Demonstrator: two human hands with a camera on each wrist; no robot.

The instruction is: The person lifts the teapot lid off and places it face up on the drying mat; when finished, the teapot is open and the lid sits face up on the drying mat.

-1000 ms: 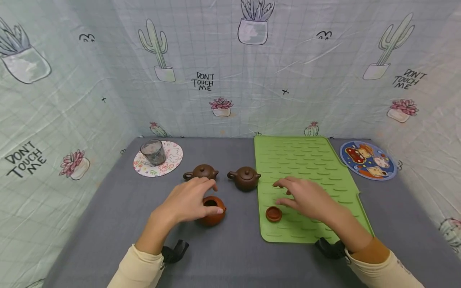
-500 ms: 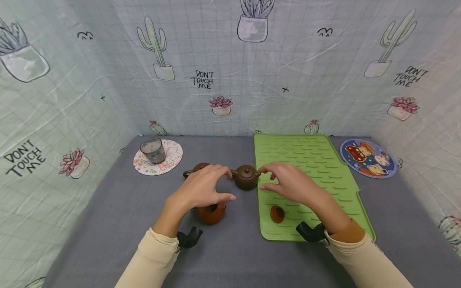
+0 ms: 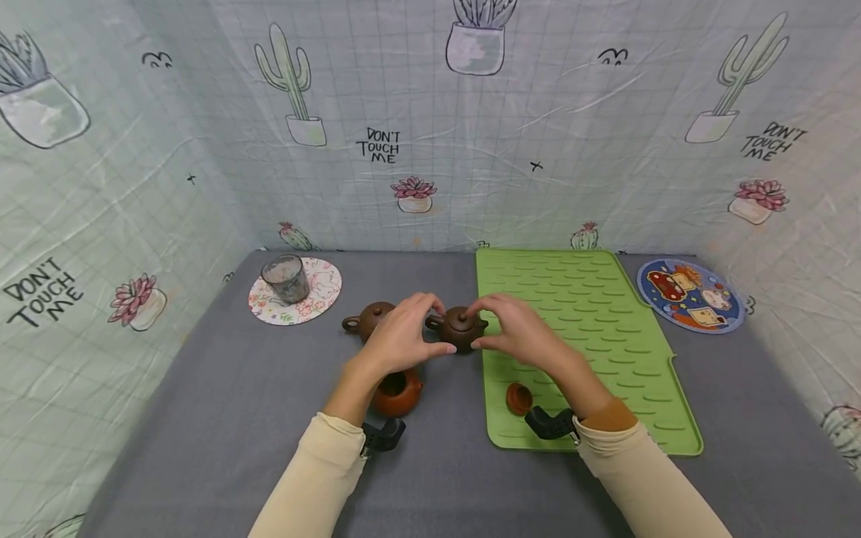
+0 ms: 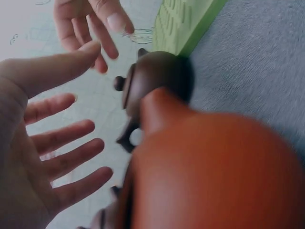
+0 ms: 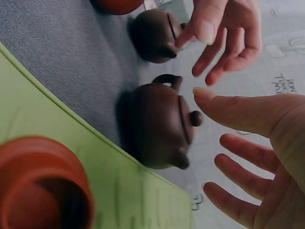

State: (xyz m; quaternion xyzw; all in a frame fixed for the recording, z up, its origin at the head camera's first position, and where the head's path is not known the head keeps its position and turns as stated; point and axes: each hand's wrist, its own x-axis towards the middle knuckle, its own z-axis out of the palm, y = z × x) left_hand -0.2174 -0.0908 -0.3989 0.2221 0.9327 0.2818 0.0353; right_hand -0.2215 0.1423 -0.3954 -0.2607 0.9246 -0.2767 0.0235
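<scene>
A dark brown lidded teapot (image 3: 463, 333) stands between my two hands, by the green mat's left edge. My left hand (image 3: 401, 334) hovers at its left with fingers spread, and my right hand (image 3: 521, 335) at its right, thumb and index apart. The wrist views show both hands off the brown teapot (image 5: 159, 124), empty. Under my left wrist sits a lidless orange-red teapot (image 3: 398, 393), its opening facing up. A second brown teapot (image 3: 374, 318) lies behind my left hand, partly hidden. The orange-red lid (image 3: 519, 399) rests tilted on the mat, hollow side showing.
A green ridged mat (image 3: 572, 299) covers the table's right part. At the back left, a glass (image 3: 285, 279) stands on a floral round coaster (image 3: 324, 288). A blue patterned round coaster (image 3: 691, 295) lies at the back right. Patterned cloth (image 3: 538, 112) walls enclose the grey table.
Both hands have moved inward and slightly forward, closing in on the middle brown teapot from either side. The orange-red lid on the mat has tipped from lying flat to tilted.
</scene>
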